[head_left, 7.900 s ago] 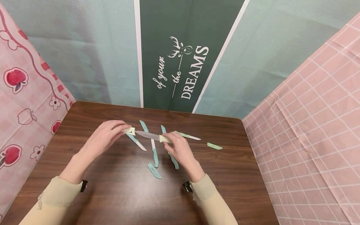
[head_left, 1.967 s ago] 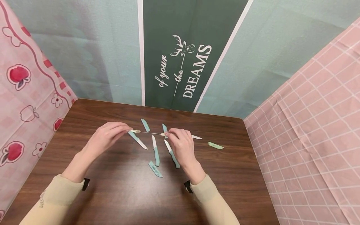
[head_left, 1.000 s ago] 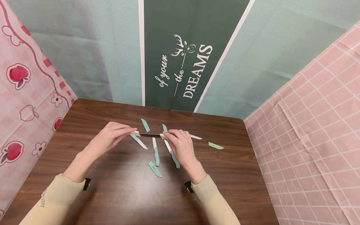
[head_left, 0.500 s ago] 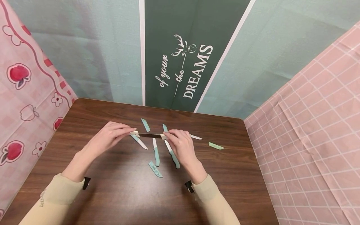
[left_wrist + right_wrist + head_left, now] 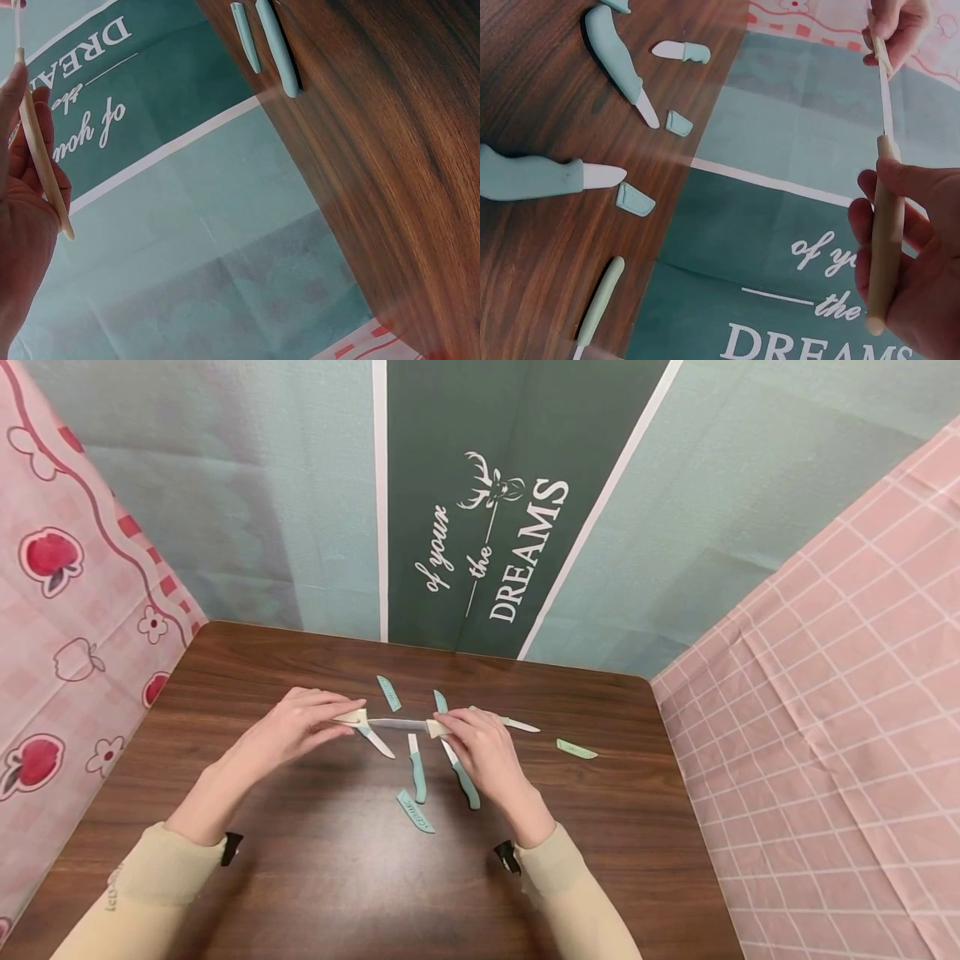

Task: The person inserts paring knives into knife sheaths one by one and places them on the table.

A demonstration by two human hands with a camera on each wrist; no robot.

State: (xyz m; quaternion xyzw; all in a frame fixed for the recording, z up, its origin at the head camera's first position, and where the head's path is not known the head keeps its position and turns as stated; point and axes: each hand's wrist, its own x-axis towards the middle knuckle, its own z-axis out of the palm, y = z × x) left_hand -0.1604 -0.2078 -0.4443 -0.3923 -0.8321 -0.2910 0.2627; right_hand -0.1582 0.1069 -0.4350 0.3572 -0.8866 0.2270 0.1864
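Observation:
In the head view, my right hand [image 5: 483,747] grips the cream handle [image 5: 885,255] of a knife whose pale blade [image 5: 399,724] points left. Between thumb and fingers, my left hand [image 5: 292,727] pinches a cream blade sheath [image 5: 352,717]. Sheath and blade lie in line above the table, the blade's tip at the sheath's mouth. How far the tip reaches inside, if at all, I cannot tell. Seen from the right wrist, my fingers wrap the handle, and the blade [image 5: 886,105] runs up to the sheath in the other hand.
On the brown table [image 5: 337,877] lie several bare knives: blue-handled ones [image 5: 417,781] below my hands and a green-handled one [image 5: 522,725] partly behind my right hand. Blue sheaths [image 5: 415,812] and a green sheath [image 5: 576,749] lie around them. Fabric walls surround the table.
The held knife and sheath have rolled: edge-on two seconds ago, then a dark face, now a bright flat face. My left hand has shifted slightly right and the grips look the same.

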